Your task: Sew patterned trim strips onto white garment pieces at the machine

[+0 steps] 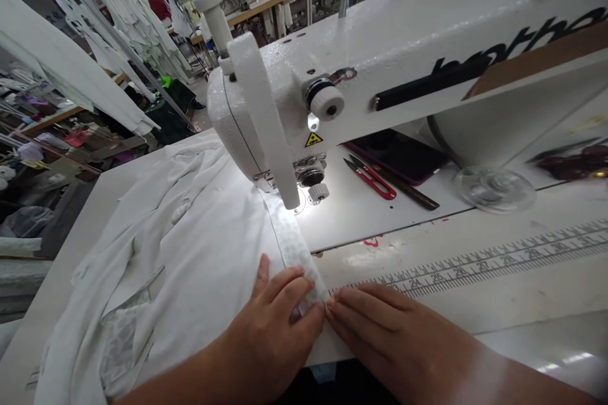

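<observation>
We laid our left hand (273, 323) flat on the loose white cloth garment (190, 253), its grip apart with the fingers spread and pressing rather than closing, which seemed meant to keep the cloth smooth on the pale desk (522, 304). Our right hand (380, 323) lay just beside it, fingertips touching the near end of the narrow white patterned strip (297, 247). Whether that grip pinched the edge we could not tell, since the thumb was hidden. The strip ran straight from our fingertips up under the head of the white sewing machine (380, 57), apparently held taut and in line. The red thread snips (373, 178) rested behind the machine, near at hand. A shallow clear round plastic dish (494, 188) sat to the right, and we could not make out any contents.
</observation>
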The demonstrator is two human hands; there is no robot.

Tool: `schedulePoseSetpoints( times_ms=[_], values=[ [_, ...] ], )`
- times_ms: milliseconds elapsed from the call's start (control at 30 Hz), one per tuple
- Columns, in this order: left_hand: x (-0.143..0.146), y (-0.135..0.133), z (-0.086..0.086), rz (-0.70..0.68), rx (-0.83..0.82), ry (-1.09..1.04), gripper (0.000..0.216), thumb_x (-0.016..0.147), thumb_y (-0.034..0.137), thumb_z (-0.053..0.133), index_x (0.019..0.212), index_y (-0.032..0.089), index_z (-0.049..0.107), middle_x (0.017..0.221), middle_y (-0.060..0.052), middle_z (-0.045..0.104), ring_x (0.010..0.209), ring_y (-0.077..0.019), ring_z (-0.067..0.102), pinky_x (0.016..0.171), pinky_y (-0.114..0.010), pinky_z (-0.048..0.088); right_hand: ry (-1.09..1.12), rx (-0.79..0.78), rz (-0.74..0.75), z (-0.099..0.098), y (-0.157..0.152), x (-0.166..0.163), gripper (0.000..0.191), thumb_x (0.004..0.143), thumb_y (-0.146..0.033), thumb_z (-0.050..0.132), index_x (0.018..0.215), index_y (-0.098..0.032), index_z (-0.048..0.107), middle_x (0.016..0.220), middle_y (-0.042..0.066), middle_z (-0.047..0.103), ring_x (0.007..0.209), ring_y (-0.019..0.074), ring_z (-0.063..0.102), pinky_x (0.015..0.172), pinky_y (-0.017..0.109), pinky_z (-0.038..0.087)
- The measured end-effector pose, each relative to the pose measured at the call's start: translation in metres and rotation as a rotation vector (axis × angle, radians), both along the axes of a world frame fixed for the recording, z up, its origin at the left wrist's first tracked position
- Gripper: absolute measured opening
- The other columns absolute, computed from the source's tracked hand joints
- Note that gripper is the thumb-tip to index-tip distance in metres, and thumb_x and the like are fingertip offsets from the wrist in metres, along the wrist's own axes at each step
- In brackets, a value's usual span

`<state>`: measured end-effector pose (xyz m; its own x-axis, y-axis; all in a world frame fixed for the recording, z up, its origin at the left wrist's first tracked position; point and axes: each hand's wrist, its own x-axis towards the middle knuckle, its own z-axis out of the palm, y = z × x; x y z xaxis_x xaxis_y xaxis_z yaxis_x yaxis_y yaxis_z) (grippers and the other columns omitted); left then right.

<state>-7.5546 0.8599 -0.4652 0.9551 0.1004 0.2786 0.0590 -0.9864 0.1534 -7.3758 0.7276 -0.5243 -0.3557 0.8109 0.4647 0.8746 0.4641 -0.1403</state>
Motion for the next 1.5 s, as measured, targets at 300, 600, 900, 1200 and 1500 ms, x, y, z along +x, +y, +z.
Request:
schedulePoseSetpoints(
  times_ms=[300, 600, 900, 1200, 1500],
  values=[
    [-0.002, 0.011, -0.01, -0.112, -0.035, -0.05, 0.018, 0.091, 0.009, 0.051, 0.1, 0.012, 0.067, 0.103, -0.009, 0.067, 0.109, -0.023, 0.06, 0.116, -0.057, 0.031, -0.029, 0.045, 0.001, 0.008, 0.009, 0.002, 0.032, 0.099, -0.018, 0.036, 0.105, -0.011, 0.067, 0.097, 0.006, 0.07, 0.097, 0.0206, 0.056, 0.089, 0.035, 0.044],
    [0.014, 0.048, -0.002, -0.158, -0.026, -0.008, 0.022, 0.091, 0.008, 0.048, 0.107, 0.011, 0.064, 0.104, -0.01, 0.066, 0.11, -0.022, 0.058, 0.115, -0.055, 0.032, -0.044, -0.044, 0.031, 0.025, 0.036, 0.022, 0.032, 0.091, -0.021, 0.046, 0.117, -0.012, 0.062, 0.115, 0.01, 0.066, 0.104, 0.0247, 0.055, 0.094, 0.042, 0.045],
    [0.028, 0.087, -0.004, -0.169, -0.02, -0.052, 0.023, 0.09, 0.009, 0.049, 0.107, 0.015, 0.063, 0.104, -0.009, 0.066, 0.108, -0.0218, 0.059, 0.108, -0.05, 0.042, -0.096, -0.132, 0.05, 0.043, 0.077, 0.036, 0.024, 0.089, -0.014, 0.049, 0.108, -0.014, 0.064, 0.104, 0.008, 0.067, 0.099, 0.0218, 0.056, 0.089, 0.037, 0.048],
    [0.039, 0.128, -0.008, -0.152, 0.041, -0.047, 0.021, 0.092, 0.012, 0.045, 0.095, 0.019, 0.064, 0.088, -0.006, 0.067, 0.08, -0.0168, 0.06, 0.074, -0.031, 0.051, -0.126, -0.161, -0.027, 0.037, 0.111, 0.042, 0.012, 0.085, -0.017, 0.055, 0.091, -0.015, 0.066, 0.087, 0.007, 0.065, 0.091, 0.0245, 0.057, 0.081, 0.04, 0.05],
    [0.036, 0.15, -0.025, -0.003, 0.128, -0.028, 0.024, 0.091, 0.019, 0.043, 0.078, 0.019, 0.063, 0.054, 0.001, 0.057, 0.05, -0.0142, 0.051, 0.052, -0.027, 0.043, 0.067, -0.189, -0.087, 0.038, 0.114, 0.047, 0.025, 0.087, -0.016, 0.05, 0.065, -0.021, 0.061, 0.077, 0.005, 0.06, 0.082, 0.022, 0.056, 0.074, 0.037, 0.05]
  ],
)
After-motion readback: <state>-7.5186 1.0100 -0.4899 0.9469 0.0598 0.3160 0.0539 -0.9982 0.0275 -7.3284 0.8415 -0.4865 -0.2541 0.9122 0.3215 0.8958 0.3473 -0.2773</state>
